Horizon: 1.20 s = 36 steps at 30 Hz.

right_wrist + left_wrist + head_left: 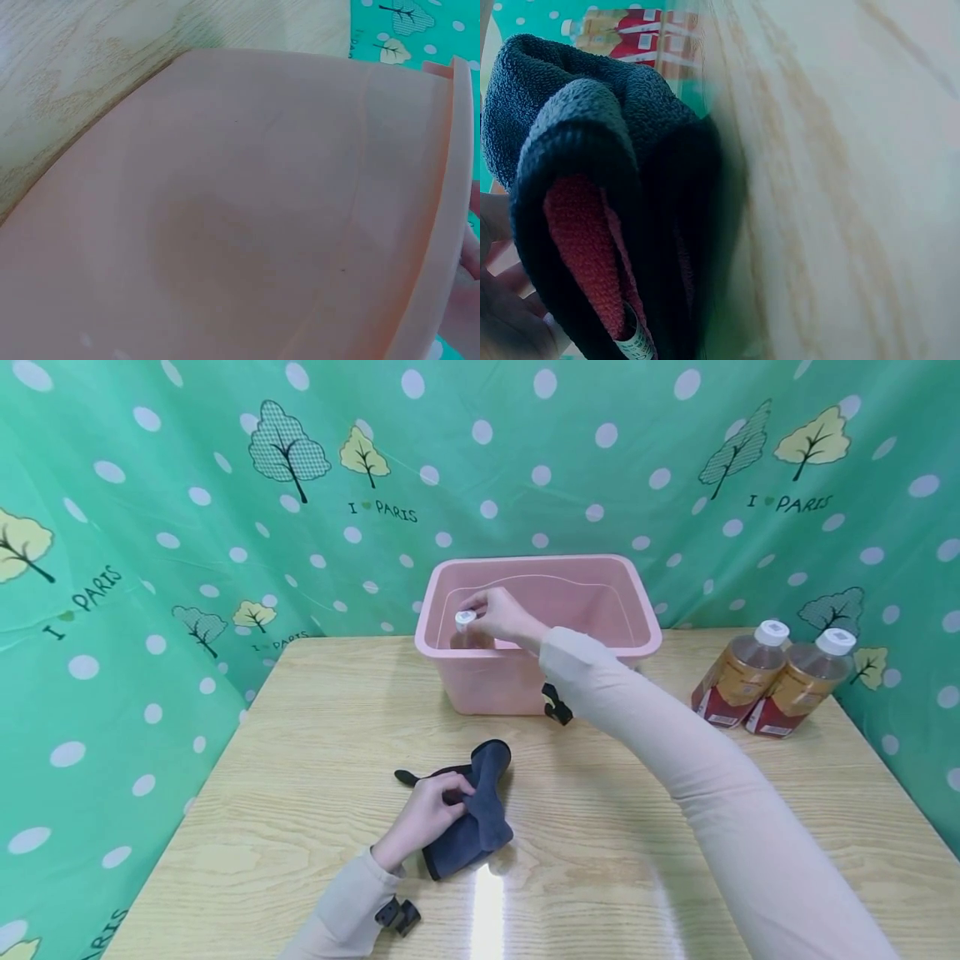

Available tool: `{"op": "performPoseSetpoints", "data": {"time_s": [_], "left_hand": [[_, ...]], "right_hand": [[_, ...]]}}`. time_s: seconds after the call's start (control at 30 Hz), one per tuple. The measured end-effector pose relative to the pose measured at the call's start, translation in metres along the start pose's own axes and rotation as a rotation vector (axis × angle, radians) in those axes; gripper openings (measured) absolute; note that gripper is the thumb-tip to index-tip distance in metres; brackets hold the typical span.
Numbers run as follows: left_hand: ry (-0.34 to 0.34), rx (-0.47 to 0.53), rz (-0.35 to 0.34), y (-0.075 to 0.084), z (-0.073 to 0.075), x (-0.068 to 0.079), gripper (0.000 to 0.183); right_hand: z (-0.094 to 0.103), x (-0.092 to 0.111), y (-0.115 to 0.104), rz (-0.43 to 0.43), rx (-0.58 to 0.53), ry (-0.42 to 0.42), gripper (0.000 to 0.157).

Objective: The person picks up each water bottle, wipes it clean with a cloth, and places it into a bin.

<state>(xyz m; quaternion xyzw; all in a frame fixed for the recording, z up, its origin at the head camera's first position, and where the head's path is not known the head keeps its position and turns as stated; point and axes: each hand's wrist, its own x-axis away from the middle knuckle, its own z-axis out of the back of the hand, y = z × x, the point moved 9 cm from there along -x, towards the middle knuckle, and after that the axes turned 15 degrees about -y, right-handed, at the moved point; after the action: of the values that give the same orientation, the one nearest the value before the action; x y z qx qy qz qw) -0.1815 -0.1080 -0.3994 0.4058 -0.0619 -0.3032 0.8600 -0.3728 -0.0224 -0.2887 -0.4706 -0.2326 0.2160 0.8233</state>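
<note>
A folded dark grey-blue cloth (487,806) with black edging lies on the table's front half, and my left hand (429,810) grips it. Its reddish underside and a small label show in the left wrist view, with some of the fingers (502,307) beside the cloth (577,112). My right hand (501,614) reaches over the front rim of a pink plastic bin (487,681) and holds a bottle by its white cap (465,618) at the bin's left end. The bin's front wall hides the bottle's lower part. In the right wrist view the bin wall (225,187) covers most of the hand.
Two bottles (738,677) (798,685) with white caps and yellow-red labels stand side by side on the table's right. A green patterned curtain (525,443) hangs behind the wooden table (315,718). The bin stands at the table's back edge.
</note>
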Motion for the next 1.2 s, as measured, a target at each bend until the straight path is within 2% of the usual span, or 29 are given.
{"op": "performPoseSetpoints", "data": {"time_s": [0.37, 0.7, 0.9, 1.2], "left_hand": [[-0.017, 0.026, 0.029, -0.002, -0.001, 0.000, 0.023], [-0.028, 0.026, 0.044, -0.003, -0.002, 0.000, 0.023], [-0.030, 0.035, 0.055, -0.004, -0.002, 0.000, 0.023], [-0.021, 0.019, 0.040, -0.002, -0.001, -0.001, 0.024]], "right_hand": [[0.005, 0.004, -0.003, -0.038, 0.123, -0.026, 0.031], [0.013, 0.013, -0.013, 0.015, 0.187, -0.098, 0.037], [0.028, 0.026, -0.019, 0.070, 0.238, -0.102, 0.037], [0.054, 0.058, -0.018, 0.082, 0.300, -0.098, 0.034]]}}
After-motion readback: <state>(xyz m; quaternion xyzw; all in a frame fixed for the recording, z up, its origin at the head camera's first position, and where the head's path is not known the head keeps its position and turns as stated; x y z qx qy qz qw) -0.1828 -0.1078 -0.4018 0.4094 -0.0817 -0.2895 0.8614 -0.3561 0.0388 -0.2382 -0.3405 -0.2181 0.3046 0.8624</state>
